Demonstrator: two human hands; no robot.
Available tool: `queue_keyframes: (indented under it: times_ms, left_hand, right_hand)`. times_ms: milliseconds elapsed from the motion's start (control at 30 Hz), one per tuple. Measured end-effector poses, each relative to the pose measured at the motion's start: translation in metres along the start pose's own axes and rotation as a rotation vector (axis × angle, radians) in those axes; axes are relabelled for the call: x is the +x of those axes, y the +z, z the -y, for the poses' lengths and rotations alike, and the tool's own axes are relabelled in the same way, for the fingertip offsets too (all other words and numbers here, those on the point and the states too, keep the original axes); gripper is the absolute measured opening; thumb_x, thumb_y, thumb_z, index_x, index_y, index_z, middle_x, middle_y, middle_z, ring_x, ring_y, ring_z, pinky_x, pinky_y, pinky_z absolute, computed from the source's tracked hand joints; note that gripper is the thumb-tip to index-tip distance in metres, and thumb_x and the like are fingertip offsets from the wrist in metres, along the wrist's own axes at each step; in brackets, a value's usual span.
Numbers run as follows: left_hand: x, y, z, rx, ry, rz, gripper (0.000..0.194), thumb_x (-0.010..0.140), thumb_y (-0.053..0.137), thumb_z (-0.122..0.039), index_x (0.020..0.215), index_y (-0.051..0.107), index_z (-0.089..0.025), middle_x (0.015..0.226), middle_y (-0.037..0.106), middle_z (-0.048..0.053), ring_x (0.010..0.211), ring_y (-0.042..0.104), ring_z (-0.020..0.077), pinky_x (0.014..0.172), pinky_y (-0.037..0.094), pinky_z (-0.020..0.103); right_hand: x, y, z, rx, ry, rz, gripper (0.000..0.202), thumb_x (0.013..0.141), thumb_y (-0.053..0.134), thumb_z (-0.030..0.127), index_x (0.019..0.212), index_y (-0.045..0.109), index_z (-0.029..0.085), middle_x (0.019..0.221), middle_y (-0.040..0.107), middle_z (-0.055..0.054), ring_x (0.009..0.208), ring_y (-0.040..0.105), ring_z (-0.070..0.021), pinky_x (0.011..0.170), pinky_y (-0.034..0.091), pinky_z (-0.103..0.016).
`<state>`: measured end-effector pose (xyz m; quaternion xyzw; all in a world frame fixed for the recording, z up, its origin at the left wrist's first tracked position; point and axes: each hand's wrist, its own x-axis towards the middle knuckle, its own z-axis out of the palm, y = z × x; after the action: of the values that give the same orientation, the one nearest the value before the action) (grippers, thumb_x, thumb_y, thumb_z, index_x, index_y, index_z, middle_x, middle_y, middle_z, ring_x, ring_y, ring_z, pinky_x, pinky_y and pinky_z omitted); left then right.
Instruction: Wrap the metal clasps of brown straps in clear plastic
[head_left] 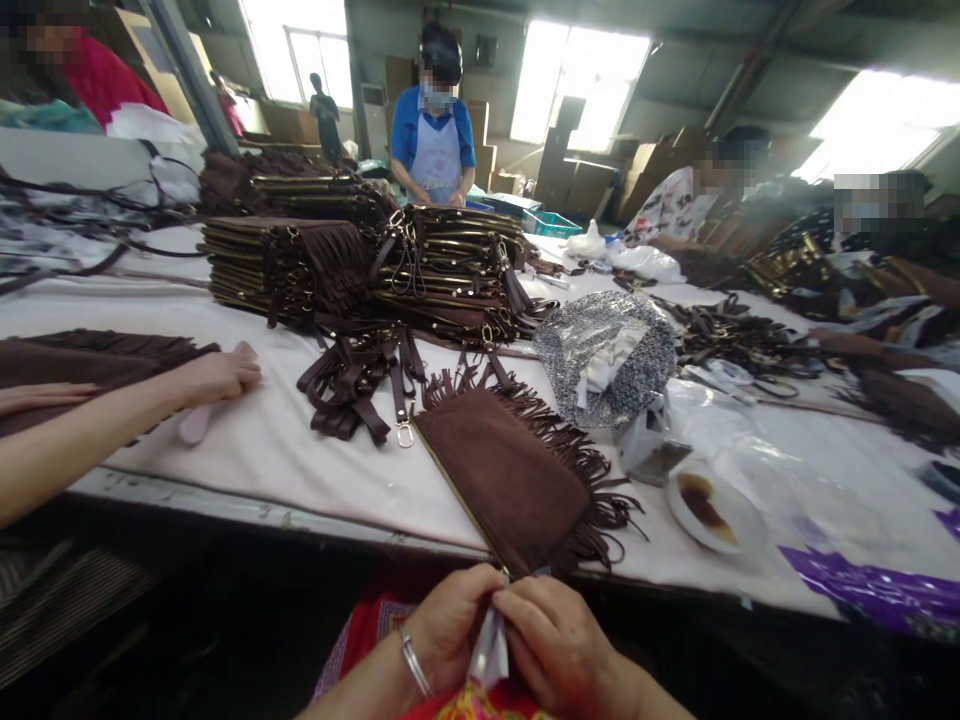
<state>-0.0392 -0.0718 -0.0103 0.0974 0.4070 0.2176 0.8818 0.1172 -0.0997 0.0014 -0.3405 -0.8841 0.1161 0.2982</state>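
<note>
A brown fringed pouch lies flat at the table's front edge, its gold zipper along the left side and its fringe along the far right side. My left hand and my right hand meet at the pouch's near corner, at the zipper's end, both with fingers closed in a pinch. A whitish shiny strip hangs down between them. The exact fingertip contact is hidden. Just beyond the pouch, brown wrist straps with metal clips lie in a heap.
Stacked brown pouches stand behind the straps. To the right are a grey patterned round piece under plastic, a white dish with dark liquid and a purple packet. A co-worker's hand holds a pale tool at left.
</note>
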Motion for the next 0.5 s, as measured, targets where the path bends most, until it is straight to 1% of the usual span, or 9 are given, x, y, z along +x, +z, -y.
queue_keyframes:
  times_ms: [100, 167, 200, 233, 300, 367, 400, 500]
  left_hand:
    - [-0.005, 0.004, -0.008, 0.152, -0.005, -0.042, 0.018, 0.071, 0.053, -0.025, 0.061, 0.059, -0.011, 0.055, 0.055, 0.003, 0.043, 0.047, 0.0072, 0.041, 0.039, 0.016]
    - [-0.009, 0.003, -0.015, 0.249, -0.005, -0.043, 0.017, 0.069, 0.06, -0.028, 0.069, 0.062, -0.011, 0.06, 0.058, 0.004, 0.044, 0.05, 0.0084, 0.039, 0.039, 0.017]
    - [-0.01, 0.002, -0.018, 0.288, -0.004, -0.033, 0.019, 0.068, 0.064, -0.029, 0.073, 0.063, -0.011, 0.062, 0.058, 0.002, 0.044, 0.048, 0.008, 0.039, 0.039, 0.017]
    - [-0.011, 0.0, -0.02, 0.319, -0.002, -0.021, 0.022, 0.065, 0.068, -0.031, 0.075, 0.062, -0.012, 0.062, 0.057, 0.001, 0.043, 0.045, 0.0068, 0.038, 0.037, 0.017]
    - [-0.011, -0.002, -0.021, 0.363, 0.015, -0.011, 0.027, 0.063, 0.072, -0.035, 0.075, 0.059, -0.014, 0.059, 0.053, -0.003, 0.04, 0.036, 0.0035, 0.035, 0.026, 0.014]
    - [-0.011, -0.004, -0.017, 0.387, 0.052, -0.017, 0.032, 0.065, 0.072, -0.041, 0.077, 0.056, -0.016, 0.058, 0.049, -0.006, 0.039, 0.029, 0.002, 0.035, 0.015, 0.015]
    - [-0.01, -0.003, -0.014, 0.394, 0.074, -0.022, 0.035, 0.066, 0.071, -0.045, 0.078, 0.055, -0.017, 0.057, 0.047, -0.007, 0.039, 0.026, 0.0019, 0.036, 0.012, 0.016]
    - [-0.009, -0.001, -0.004, 0.404, 0.141, -0.029, 0.042, 0.068, 0.067, -0.056, 0.079, 0.049, -0.02, 0.052, 0.039, -0.011, 0.039, 0.02, 0.0023, 0.037, 0.009, 0.018]
  right_hand:
    - [-0.005, -0.005, -0.003, 0.099, 0.045, -0.082, 0.044, 0.084, 0.049, 0.004, 0.127, 0.049, 0.015, 0.099, 0.067, -0.013, 0.086, 0.064, -0.0212, 0.074, 0.055, -0.033]
    - [-0.012, -0.009, -0.006, 0.157, 0.142, -0.148, 0.043, 0.085, 0.048, 0.001, 0.124, 0.05, 0.018, 0.099, 0.066, -0.011, 0.088, 0.063, -0.0196, 0.076, 0.055, -0.031]
    - [-0.016, -0.011, -0.007, 0.174, 0.196, -0.17, 0.04, 0.086, 0.047, 0.001, 0.122, 0.052, 0.019, 0.099, 0.065, -0.011, 0.089, 0.063, -0.0192, 0.077, 0.055, -0.031]
    - [-0.02, -0.012, -0.009, 0.184, 0.246, -0.185, 0.038, 0.087, 0.047, 0.002, 0.12, 0.053, 0.019, 0.099, 0.064, -0.01, 0.089, 0.063, -0.019, 0.077, 0.055, -0.031]
    - [-0.03, -0.013, -0.013, 0.196, 0.328, -0.209, 0.032, 0.089, 0.047, 0.004, 0.114, 0.056, 0.021, 0.097, 0.064, -0.009, 0.088, 0.063, -0.0188, 0.076, 0.055, -0.031]
    - [-0.038, -0.013, -0.016, 0.205, 0.381, -0.248, 0.028, 0.09, 0.046, 0.005, 0.11, 0.058, 0.021, 0.095, 0.064, -0.008, 0.087, 0.063, -0.0185, 0.076, 0.055, -0.031]
    - [-0.041, -0.013, -0.017, 0.208, 0.402, -0.269, 0.026, 0.091, 0.046, 0.006, 0.108, 0.058, 0.022, 0.094, 0.064, -0.007, 0.087, 0.063, -0.0184, 0.075, 0.054, -0.03]
    - [-0.045, -0.013, -0.015, 0.224, 0.453, -0.303, 0.022, 0.092, 0.047, 0.01, 0.106, 0.058, 0.022, 0.092, 0.065, -0.006, 0.085, 0.063, -0.0176, 0.076, 0.054, -0.029]
